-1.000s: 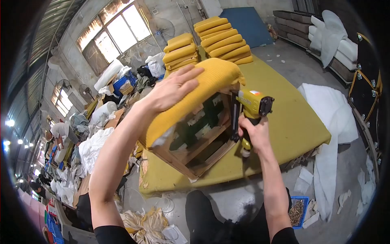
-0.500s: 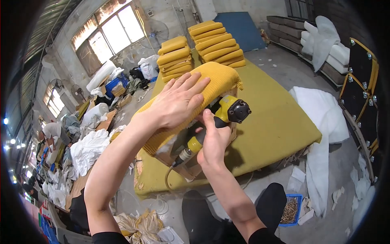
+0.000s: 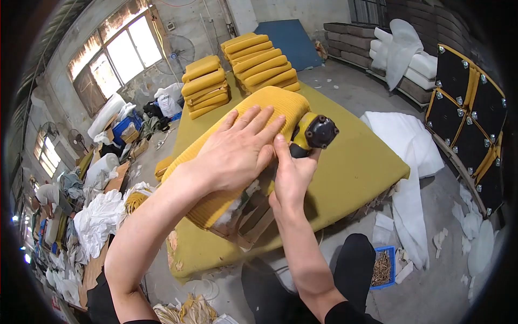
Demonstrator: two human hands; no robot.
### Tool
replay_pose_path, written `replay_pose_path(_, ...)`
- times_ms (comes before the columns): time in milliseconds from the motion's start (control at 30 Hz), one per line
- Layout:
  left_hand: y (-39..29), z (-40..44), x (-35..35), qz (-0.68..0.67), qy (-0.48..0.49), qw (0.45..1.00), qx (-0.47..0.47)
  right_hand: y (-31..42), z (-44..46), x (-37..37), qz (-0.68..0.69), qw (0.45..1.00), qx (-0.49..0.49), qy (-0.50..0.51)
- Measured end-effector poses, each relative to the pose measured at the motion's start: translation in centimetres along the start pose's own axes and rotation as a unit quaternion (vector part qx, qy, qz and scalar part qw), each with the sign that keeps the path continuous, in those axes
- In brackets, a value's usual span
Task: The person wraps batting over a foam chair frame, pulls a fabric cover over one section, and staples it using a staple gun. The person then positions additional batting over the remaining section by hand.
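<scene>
A wooden frame topped by a yellow ribbed cushion cover rests on an olive padded table. My left hand lies flat on the cover with its fingers spread. Right of it, my right hand is wrapped round the handle of a yellow and black nail gun. The tool is at the cover's right edge; its nose is hidden behind the cover and my hand. White padding shows below the cover's near edge.
Yellow cushions are stacked at the table's far end. White batting hangs at the right. A blue tray of small fasteners sits on the floor. Black panels stand far right. A person bends at the far left.
The nail gun has moved from the frame's right side up to the cover's right edge, its body turned. My left hand has slid slightly along the cover. The camera view has shifted.
</scene>
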State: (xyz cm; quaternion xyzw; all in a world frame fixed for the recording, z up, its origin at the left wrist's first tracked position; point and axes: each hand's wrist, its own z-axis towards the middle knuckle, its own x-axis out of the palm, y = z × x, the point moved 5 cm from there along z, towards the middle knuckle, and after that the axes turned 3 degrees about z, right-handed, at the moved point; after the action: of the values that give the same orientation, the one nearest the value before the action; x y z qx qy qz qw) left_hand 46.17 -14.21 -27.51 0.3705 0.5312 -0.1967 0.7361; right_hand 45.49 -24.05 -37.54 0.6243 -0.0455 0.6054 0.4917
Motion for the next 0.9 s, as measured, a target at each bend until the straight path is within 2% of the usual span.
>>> replay_pose_path(100, 1.1, 0.6, -0.7, 0.006, -0.021, 0.999, 0.029, -0.7, 1.3, -1.3, -0.049, 0.989, -0.137, 0.033)
replay_pose_path(133, 2.5, 1.3, -1.1, -0.137, 0.040, 0.988, 0.059, -1.0, 0.9, -1.8, -0.103, 0.988, -0.110, 0.015)
replay_pose_path(167, 3.6, 2.0, -1.5, -0.278, 0.105, 0.951, 0.086, -1.5, 0.7, -2.1, -0.077, 0.992, -0.099, 0.008)
replay_pose_path(200, 5.5, 3.1, -2.8, -0.462, 0.130, 0.876, -0.048, -2.5, 0.7, -2.6, -0.113, 0.991, -0.070, 0.014)
replay_pose_path(233, 9.2, 5.3, -2.6, -0.378, 0.009, 0.925, -0.027, -3.5, 0.7, -3.2, -0.150, 0.988, -0.036, 0.022)
replay_pose_path(300, 12.9, 8.4, 0.2, -0.369, 0.002, 0.928, -0.057, -3.5, 0.1, -3.1, -0.167, 0.984, -0.052, 0.016)
replay_pose_path(333, 11.6, 8.8, 0.8, -0.364, 0.006, 0.929, -0.063, -3.1, 0.1, -2.4, -0.182, 0.980, -0.081, 0.015)
replay_pose_path(400, 7.5, 9.5, 3.1, -0.165, 0.036, 0.986, -0.017, -2.2, 0.3, -1.1, -0.210, 0.968, -0.138, 0.006)
replay_pose_path(433, 6.8, 9.3, 3.1, -0.164, 0.047, 0.985, -0.020, -2.1, 0.1, -0.9, -0.229, 0.960, -0.162, 0.001)
replay_pose_path(467, 6.4, 9.3, 2.9, -0.123, 0.054, 0.991, -0.027, -2.9, -0.1, -1.2, -0.217, 0.971, -0.099, 0.017)
replay_pose_path(500, 5.5, 8.8, 2.6, -0.085, 0.064, 0.994, -0.035, -3.3, -0.1, -1.5, -0.217, 0.972, -0.088, 0.015)
replay_pose_path(567, 2.2, 7.8, 1.7, 0.014, 0.086, 0.993, -0.074, -3.3, -0.4, -1.3, -0.254, 0.954, -0.160, 0.020)
replay_pose_path(600, 1.6, 7.6, 1.7, 0.032, 0.055, 0.995, -0.076, -4.5, -0.7, -1.4, -0.179, 0.977, -0.108, 0.030)
replay_pose_path(633, 1.0, 7.1, 1.8, 0.034, 0.064, 0.994, -0.082, -5.2, -0.9, -1.8, -0.175, 0.979, -0.097, 0.031)
replay_pose_path(700, 0.1, 6.9, 1.4, 0.084, 0.062, 0.991, -0.089, -4.8, -1.1, -2.0, -0.204, 0.955, -0.208, 0.050)
replay_pose_path(733, 0.2, 7.0, 1.4, 0.082, 0.036, 0.993, -0.080, -4.8, -1.2, -3.1, -0.203, 0.958, -0.195, 0.049)
replay_pose_path(767, -0.1, 6.9, 1.7, 0.082, 0.047, 0.992, -0.080, -5.5, -0.9, -4.8, -0.194, 0.974, -0.080, 0.089)
replay_pose_path(833, -0.2, 7.3, 1.5, 0.108, 0.035, 0.991, -0.069, -6.8, 0.2, -8.0, -0.160, 0.963, 0.135, 0.171)
replay_pose_path(900, -0.1, 7.4, 1.5, 0.096, 0.017, 0.993, -0.068, -4.6, 1.1, -11.1, -0.100, 0.980, 0.099, 0.140)
